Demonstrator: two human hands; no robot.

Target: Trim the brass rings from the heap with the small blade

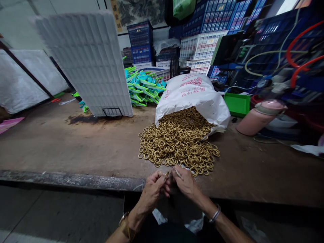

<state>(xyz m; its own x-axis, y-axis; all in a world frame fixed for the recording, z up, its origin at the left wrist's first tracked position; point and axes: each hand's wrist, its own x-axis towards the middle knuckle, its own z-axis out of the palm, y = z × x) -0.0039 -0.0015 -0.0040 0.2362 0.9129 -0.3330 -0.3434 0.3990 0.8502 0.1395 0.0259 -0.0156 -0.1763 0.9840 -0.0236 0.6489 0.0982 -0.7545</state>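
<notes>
A heap of brass-coloured rings (174, 145) spills from the mouth of a white woven sack (187, 89) onto the table. Just in front of the heap, at the table's edge, my left hand (154, 187) pinches a brass ring (166, 173), mostly hidden by the fingers. Close beside it on the right, my right hand (186, 182) is closed round a thin pale tool (178, 173). Only a short piece of that tool shows, so its kind is unclear. The two hands nearly touch.
A tall white ribbed panel (86, 64) stands at the left. Behind it lies a pile of green and blue plastic pieces (145, 86). A pink bottle (258, 118) and a green tray (237, 104) are to the right. Stacked blue crates (140, 42) stand behind.
</notes>
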